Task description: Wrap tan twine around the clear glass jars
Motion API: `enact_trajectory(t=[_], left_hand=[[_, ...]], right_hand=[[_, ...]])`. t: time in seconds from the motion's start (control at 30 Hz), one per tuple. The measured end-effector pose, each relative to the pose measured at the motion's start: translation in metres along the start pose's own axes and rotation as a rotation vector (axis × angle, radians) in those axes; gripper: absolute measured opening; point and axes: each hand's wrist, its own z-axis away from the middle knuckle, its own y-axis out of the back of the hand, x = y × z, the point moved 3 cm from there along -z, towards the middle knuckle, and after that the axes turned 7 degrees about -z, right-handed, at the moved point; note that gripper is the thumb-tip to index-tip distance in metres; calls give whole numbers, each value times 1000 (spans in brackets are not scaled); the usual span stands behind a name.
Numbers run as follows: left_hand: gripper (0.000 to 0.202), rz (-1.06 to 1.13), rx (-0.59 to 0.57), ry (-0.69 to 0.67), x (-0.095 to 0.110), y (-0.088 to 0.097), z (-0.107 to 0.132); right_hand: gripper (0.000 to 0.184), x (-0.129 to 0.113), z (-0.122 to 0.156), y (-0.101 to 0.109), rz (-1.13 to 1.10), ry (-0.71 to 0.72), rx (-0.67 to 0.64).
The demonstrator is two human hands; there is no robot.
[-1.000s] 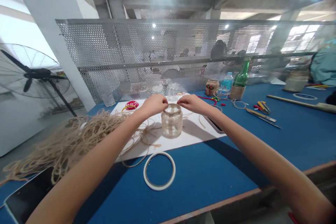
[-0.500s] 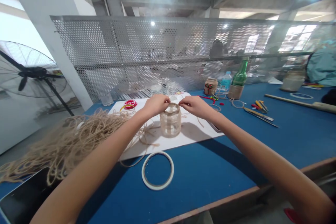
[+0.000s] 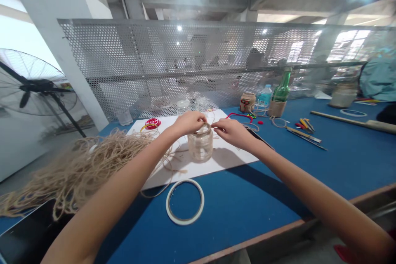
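Observation:
A clear glass jar stands upright on a white board on the blue table. My left hand is closed at the jar's rim on its left side, pinching a strand of jute twine. My right hand is closed just right of the rim, pinching the same thin twine. A big tangled heap of jute twine lies to the left, with strands running toward the jar.
A white tape ring lies in front of the board. A dark phone is at the near left. A green bottle, a wrapped jar, tools and a perforated metal screen stand beyond. A fan is at the left.
Both hands have stayed at the jar's rim; my right hand has dropped a little lower and nearer to the rim's right side. The view has shifted slightly.

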Motion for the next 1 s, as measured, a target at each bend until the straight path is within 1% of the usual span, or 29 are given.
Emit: enact_trajectory(t=[0.23,0.47,0.7,0.93,1.0], left_hand=[[24,-13,15,11,-1,1,2],[26,-30,25,42,-3,-1,2],[27,-83,17,59,0,0,3],[25,-64,47,100,-2,-2,4],[26,-53,99,95,-2,-1,5]], right_hand=[[27,-8,8,0,99,-15,20],[26,-19,15,2,-32,-72,65],[25,-35,20,2,-1,-42,100],[23,-42,22,0,-45,-69,132],[23,-43,22,0,-36,-75,129]])
